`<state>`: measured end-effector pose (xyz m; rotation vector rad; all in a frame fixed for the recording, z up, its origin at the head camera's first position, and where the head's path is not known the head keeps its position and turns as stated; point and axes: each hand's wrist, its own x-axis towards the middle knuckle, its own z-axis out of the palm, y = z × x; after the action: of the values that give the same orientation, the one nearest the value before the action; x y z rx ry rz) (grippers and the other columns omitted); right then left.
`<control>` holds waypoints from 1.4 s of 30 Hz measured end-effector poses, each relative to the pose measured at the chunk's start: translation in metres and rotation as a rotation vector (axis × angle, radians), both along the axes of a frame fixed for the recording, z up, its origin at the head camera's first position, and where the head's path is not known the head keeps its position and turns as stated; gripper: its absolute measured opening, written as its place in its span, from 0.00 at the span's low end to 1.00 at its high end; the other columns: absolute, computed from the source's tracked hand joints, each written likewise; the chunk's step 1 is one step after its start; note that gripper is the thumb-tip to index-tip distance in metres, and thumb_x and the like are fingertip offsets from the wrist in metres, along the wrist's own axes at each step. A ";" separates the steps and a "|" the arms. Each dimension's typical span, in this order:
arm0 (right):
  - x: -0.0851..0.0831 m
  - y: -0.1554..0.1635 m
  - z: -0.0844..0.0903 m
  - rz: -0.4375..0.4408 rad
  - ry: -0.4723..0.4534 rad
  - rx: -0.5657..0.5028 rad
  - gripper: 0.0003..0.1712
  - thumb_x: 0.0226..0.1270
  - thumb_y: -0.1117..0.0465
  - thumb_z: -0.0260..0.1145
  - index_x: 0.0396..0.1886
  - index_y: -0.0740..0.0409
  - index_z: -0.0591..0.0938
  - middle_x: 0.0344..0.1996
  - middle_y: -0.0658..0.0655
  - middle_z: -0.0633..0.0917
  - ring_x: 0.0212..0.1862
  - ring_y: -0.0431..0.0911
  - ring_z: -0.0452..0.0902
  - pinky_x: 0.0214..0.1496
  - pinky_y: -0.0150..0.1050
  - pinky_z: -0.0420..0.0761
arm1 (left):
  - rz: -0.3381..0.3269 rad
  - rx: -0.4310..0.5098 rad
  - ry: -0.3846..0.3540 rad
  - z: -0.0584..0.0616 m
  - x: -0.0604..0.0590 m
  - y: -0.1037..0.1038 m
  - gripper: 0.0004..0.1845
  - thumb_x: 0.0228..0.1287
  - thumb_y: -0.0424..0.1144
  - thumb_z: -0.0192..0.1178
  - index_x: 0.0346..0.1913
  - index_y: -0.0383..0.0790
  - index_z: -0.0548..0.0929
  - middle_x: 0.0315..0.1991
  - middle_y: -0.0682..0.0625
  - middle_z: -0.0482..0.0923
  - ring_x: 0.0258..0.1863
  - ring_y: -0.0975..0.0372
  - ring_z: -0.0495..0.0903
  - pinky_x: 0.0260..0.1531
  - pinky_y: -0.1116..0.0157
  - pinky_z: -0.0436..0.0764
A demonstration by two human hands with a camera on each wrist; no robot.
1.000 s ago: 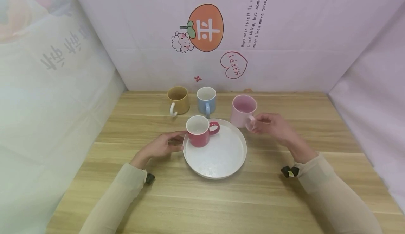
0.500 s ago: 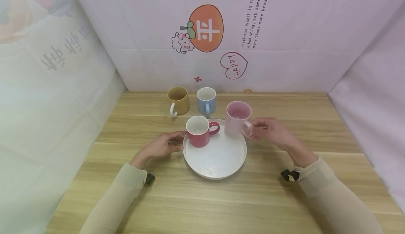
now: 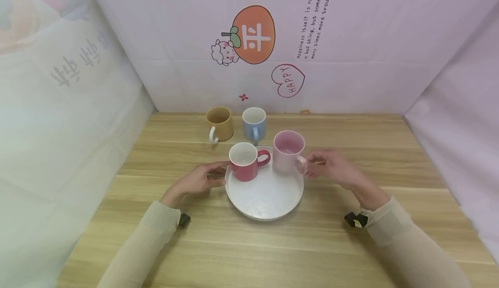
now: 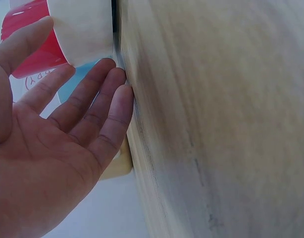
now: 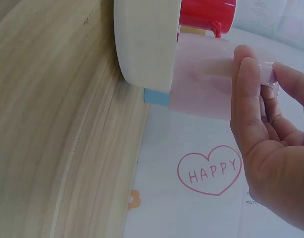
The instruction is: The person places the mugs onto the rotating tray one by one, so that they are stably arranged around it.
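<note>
A round white tray (image 3: pixel 265 197) lies mid-table, with a red mug (image 3: pixel 244 166) standing on its left part, handle to the right. My left hand (image 3: pixel 200 178) touches the tray's left rim, its fingers extended; the left wrist view shows the open palm (image 4: pixel 48 153) beside the tray wall (image 4: pixel 85 29). By its handle, my right hand (image 3: pixel 331 166) holds a pink mug (image 3: pixel 286 160) upright over the tray's back right part. Thumb and fingers pinch that handle in the right wrist view, where the pink mug (image 5: pixel 201 79) shows above the tray rim (image 5: pixel 147 49).
Behind the tray stand a mustard-yellow mug (image 3: pixel 222 127) with a white handle and a light blue mug (image 3: pixel 257 125), its handle toward the tray. A printed white cloth (image 3: pixel 187 76) rises along the back edge of the wooden table (image 3: pixel 241 253).
My right hand has brought the pink mug left and toward me, from behind the tray's right edge to over its back right part. The left hand and red mug have stayed put.
</note>
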<state>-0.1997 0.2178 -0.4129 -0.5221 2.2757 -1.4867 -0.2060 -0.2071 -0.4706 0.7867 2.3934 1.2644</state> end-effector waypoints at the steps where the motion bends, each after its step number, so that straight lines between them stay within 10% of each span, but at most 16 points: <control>1: 0.001 0.000 0.000 0.006 -0.003 0.003 0.10 0.71 0.62 0.65 0.44 0.66 0.82 0.45 0.67 0.83 0.44 0.56 0.87 0.51 0.54 0.87 | 0.000 -0.002 0.004 0.000 0.000 0.000 0.34 0.65 0.37 0.68 0.72 0.39 0.69 0.63 0.39 0.79 0.60 0.48 0.80 0.60 0.55 0.82; 42: -0.010 -0.020 -0.008 0.136 -0.007 0.039 0.10 0.74 0.61 0.61 0.43 0.65 0.82 0.44 0.68 0.85 0.40 0.50 0.87 0.48 0.47 0.89 | 0.018 -0.023 -0.014 0.002 0.001 0.000 0.34 0.64 0.36 0.68 0.72 0.44 0.70 0.61 0.44 0.80 0.60 0.53 0.80 0.59 0.63 0.82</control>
<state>-0.2099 0.1976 -0.4209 -0.6458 2.2114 -1.3739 -0.2054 -0.2069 -0.4689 0.7491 2.4048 1.2434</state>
